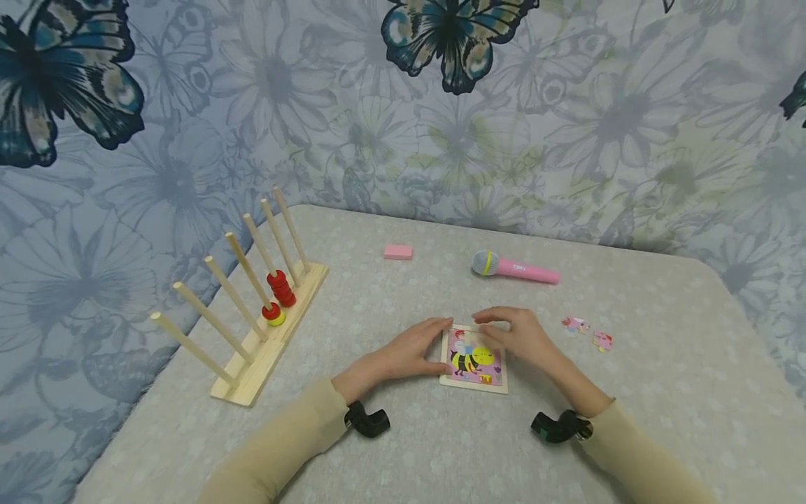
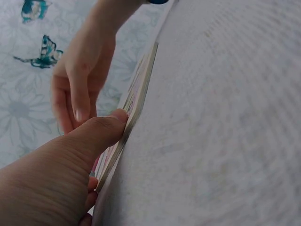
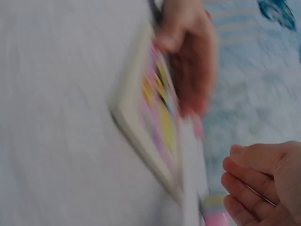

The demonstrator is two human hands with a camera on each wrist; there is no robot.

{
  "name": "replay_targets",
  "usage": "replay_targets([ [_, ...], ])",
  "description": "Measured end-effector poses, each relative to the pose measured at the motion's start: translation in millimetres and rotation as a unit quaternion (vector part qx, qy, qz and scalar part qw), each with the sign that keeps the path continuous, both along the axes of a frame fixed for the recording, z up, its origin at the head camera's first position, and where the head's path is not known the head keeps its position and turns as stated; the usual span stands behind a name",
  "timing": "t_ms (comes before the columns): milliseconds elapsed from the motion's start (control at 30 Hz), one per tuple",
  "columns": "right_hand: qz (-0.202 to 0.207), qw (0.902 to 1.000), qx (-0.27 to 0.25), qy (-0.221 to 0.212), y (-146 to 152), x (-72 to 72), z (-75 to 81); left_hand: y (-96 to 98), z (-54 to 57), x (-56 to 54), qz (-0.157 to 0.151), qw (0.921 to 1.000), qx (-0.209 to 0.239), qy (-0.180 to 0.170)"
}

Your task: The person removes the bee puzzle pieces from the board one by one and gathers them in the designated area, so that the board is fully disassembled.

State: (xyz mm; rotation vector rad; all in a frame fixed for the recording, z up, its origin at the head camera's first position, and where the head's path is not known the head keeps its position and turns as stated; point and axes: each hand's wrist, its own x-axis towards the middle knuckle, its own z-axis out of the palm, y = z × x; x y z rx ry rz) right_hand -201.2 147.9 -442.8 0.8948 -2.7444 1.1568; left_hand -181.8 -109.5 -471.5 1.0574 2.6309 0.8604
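A small wooden-framed bee puzzle point(image 1: 476, 364) lies on the table between the hands. My left hand point(image 1: 406, 348) holds its left side, thumb on the near part of the frame and fingers towards the far edge; the left wrist view shows that thumb point(image 2: 106, 129) pressed on the rim. Over the puzzle's upper right corner hovers my right hand point(image 1: 519, 339). Its fingers are loosely bent, and the right wrist view shows no object in that hand point(image 3: 263, 181). To the right lie two loose pink puzzle pieces, one piece point(image 1: 576, 324) behind the other piece point(image 1: 602, 341).
On the left stands a wooden peg rack point(image 1: 283, 343) with upright pegs and several red rings point(image 1: 281, 288), plus a yellow one. Farther back lie a pink block point(image 1: 398, 252) and a pink toy microphone point(image 1: 522, 269). A butterfly-patterned wall point(image 1: 378, 140) closes off the far side.
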Motion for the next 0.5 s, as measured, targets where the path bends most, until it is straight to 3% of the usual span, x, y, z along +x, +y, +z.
replay_targets([
  [167,-0.075,0.9956,0.052,0.019,72,-12.7,7.6,-1.4,0.0,0.7,0.002,1.0000,-0.009,0.003],
  [267,-0.099,0.9893,0.106,-0.005,110,-14.5,5.8,-1.5,0.6,1.2,0.000,1.0000,-0.006,0.006],
  [400,-0.091,0.9866,0.134,-0.013,137,-11.2,2.4,-0.3,-0.4,1.4,-0.001,1.0000,-0.003,0.008],
  [500,-0.068,0.9890,0.130,0.019,147,-10.5,-1.9,0.8,-0.9,1.5,-0.002,1.0000,0.002,0.009],
])
